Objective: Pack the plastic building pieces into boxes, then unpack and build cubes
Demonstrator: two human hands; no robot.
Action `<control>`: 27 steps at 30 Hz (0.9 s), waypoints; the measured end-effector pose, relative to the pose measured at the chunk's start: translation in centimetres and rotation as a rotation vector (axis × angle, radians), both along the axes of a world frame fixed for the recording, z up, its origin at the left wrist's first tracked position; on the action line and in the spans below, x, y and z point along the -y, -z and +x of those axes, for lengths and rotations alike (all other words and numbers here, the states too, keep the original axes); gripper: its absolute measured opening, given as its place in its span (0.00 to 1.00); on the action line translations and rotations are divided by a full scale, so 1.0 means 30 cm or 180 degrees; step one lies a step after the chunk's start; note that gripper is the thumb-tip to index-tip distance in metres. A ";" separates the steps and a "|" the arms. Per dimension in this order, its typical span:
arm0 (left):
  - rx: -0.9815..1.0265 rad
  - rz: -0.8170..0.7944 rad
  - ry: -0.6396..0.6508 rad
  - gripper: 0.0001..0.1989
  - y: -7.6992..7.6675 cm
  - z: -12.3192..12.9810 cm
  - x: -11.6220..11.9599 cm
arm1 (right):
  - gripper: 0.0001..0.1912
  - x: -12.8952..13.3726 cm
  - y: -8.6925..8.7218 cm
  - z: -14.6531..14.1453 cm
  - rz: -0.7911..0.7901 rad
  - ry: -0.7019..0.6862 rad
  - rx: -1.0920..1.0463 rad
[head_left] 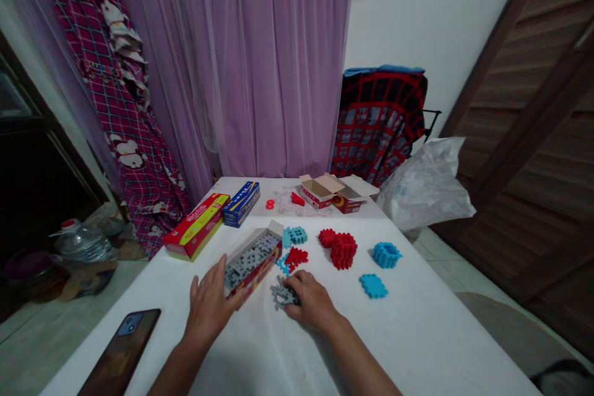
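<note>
An open red cardboard box [260,273] full of grey interlocking plastic pieces [253,258] stands at the table's middle. My left hand [211,308] grips its near end, thumb against one side and index finger at the other, the remaining fingers spread. Just right of the box, the fingers of my right hand [312,302] close over some grey interlocking pieces [280,294] on the tabletop. Red flat pieces [296,257] and light blue pieces [295,236] lie beyond that hand. How many pieces it holds is hidden.
Red joined pieces [343,251], a blue ring-shaped build [387,254] and a blue flat square [374,286] lie right. Red-yellow [197,226] and blue [241,204] boxes stand left; open boxes [318,192] are behind. A phone [123,352] lies front left; a plastic bag [424,182] hangs right.
</note>
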State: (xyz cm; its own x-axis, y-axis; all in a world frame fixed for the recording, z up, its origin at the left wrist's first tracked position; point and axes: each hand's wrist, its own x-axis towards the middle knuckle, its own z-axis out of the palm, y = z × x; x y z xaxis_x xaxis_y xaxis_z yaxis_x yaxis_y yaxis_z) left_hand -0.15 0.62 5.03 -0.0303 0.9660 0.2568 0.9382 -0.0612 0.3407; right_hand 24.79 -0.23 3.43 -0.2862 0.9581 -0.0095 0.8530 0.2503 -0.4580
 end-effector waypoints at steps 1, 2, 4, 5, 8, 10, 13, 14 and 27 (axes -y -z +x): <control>0.0003 -0.0029 0.0053 0.37 -0.001 -0.014 -0.008 | 0.25 0.004 0.001 0.018 -0.0009 -0.0027 -0.0062; -0.0005 -0.0040 0.0113 0.37 -0.002 -0.031 -0.016 | 0.25 0.008 0.003 0.036 -0.0021 -0.0051 -0.0135; -0.0036 -0.0036 0.0291 0.39 -0.003 -0.073 -0.032 | 0.27 0.015 0.009 0.071 -0.0068 -0.0091 -0.0330; -0.0046 -0.0038 0.0394 0.40 -0.004 -0.093 -0.039 | 0.29 0.019 0.012 0.087 -0.0094 -0.0105 -0.0456; -0.0051 -0.0066 0.0598 0.42 -0.002 -0.139 -0.054 | 0.32 0.036 0.014 0.125 -0.0149 -0.0099 -0.0847; 0.0002 -0.0036 0.0602 0.42 0.005 -0.150 -0.058 | 0.30 0.051 0.012 0.143 -0.0116 -0.0050 -0.0957; 0.0234 0.0172 0.0520 0.43 0.032 -0.141 -0.052 | 0.26 0.076 0.012 0.162 -0.0020 0.0039 -0.0812; 0.0343 0.0272 0.0489 0.45 0.045 -0.135 -0.048 | 0.25 0.083 0.014 0.166 0.0009 0.0072 -0.0726; 0.1070 0.0627 0.0544 0.44 0.149 -0.118 -0.020 | 0.24 0.109 0.049 0.190 0.0036 0.0247 -0.0019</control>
State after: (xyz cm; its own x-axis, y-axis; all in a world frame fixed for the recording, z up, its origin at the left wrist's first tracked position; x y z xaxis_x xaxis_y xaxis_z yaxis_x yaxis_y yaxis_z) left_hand -3.69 1.22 0.56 0.0124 0.8978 0.4402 0.7477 -0.3006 0.5921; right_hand 30.48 -3.51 1.98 -0.2112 0.9774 0.0031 0.8673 0.1889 -0.4606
